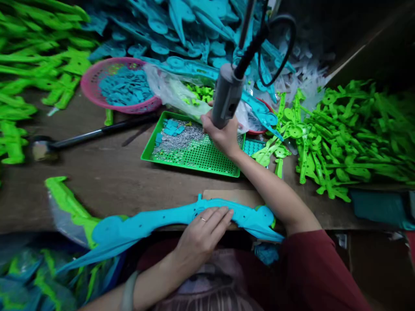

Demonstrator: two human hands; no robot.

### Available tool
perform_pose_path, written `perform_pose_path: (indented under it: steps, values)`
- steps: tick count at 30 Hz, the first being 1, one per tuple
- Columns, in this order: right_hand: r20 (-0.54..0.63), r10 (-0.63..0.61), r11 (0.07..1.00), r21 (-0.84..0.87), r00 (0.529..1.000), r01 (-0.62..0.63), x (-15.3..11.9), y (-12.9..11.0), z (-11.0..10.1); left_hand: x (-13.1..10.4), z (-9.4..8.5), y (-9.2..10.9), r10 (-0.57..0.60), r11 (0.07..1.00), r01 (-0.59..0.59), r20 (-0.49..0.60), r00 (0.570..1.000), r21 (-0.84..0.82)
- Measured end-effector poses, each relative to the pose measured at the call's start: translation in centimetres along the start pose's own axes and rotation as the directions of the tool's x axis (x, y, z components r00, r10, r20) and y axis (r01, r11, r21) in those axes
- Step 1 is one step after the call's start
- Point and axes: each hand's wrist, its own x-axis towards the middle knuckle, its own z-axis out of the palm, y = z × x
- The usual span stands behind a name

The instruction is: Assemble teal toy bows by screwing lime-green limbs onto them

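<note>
My right hand (223,134) is wrapped around a grey electric screwdriver (228,93), held upright over the right part of a green perforated tray (194,162). My left hand (207,229) lies flat, fingers stretched out, on top of a long blue plastic part (171,215) at the table's front edge. Green pieces show under the blue part at both ends. A bright green curved piece (69,201) with a clear plastic piece attached joins it on the left. Small metal screws (181,140) and a few blue bits lie in the tray. The screwdriver's tip is hidden.
A pink basket (89,86) holds small blue pieces. Blue parts (191,26) are heaped at the back, green ones (350,134) at the right and left. A hammer (84,137) lies on the table (113,183). A black cable (288,56) loops above the screwdriver.
</note>
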Motion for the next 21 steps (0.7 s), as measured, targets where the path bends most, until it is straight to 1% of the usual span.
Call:
perform_pose_path:
  steps: [2,4,6,7,11,16,18,19,21]
  values:
    - [-0.005,0.008,0.999,0.031,1.0,-0.008,0.0,0.1,0.0,0.3,0.1,0.1,-0.009,0.999,0.009,0.002,1.0,0.049]
    - [-0.016,0.01,0.999,0.045,1.0,-0.01,0.0,0.2,0.0,0.9,0.0,0.3,-0.063,0.995,0.062,0.012,0.998,0.079]
    - [-0.028,0.0,0.999,0.036,1.0,0.001,-0.1,0.1,0.1,1.3,-0.2,0.4,-0.123,0.99,0.122,0.009,0.992,0.068]
    - [-0.028,-0.007,1.0,0.024,1.0,0.008,-0.1,0.0,0.1,1.4,-0.2,0.4,-0.13,0.99,0.13,-0.002,0.992,0.057]
    - [0.005,-0.017,0.999,-0.04,1.0,0.017,-0.3,-0.4,-0.1,0.9,0.1,0.3,-0.052,0.996,0.056,-0.058,0.997,0.067]
    - [0.002,0.007,0.997,-0.074,1.0,-0.007,-0.2,-0.9,0.1,0.1,0.5,0.5,-0.063,0.991,0.073,-0.089,0.994,0.116]
    - [-0.019,0.006,0.997,-0.071,1.0,-0.007,0.1,-1.6,0.5,-0.1,0.4,0.6,-0.059,0.993,0.068,-0.101,0.993,0.095]
    - [-0.039,0.0,0.998,-0.063,0.999,-0.002,0.2,-2.3,0.6,-0.2,0.3,0.7,-0.079,0.993,0.086,-0.103,0.992,0.075]
    - [-0.106,-0.021,0.999,-0.043,0.994,0.016,0.2,-4.4,0.6,-0.4,0.1,0.7,-0.16,0.987,0.163,-0.106,0.981,0.018]
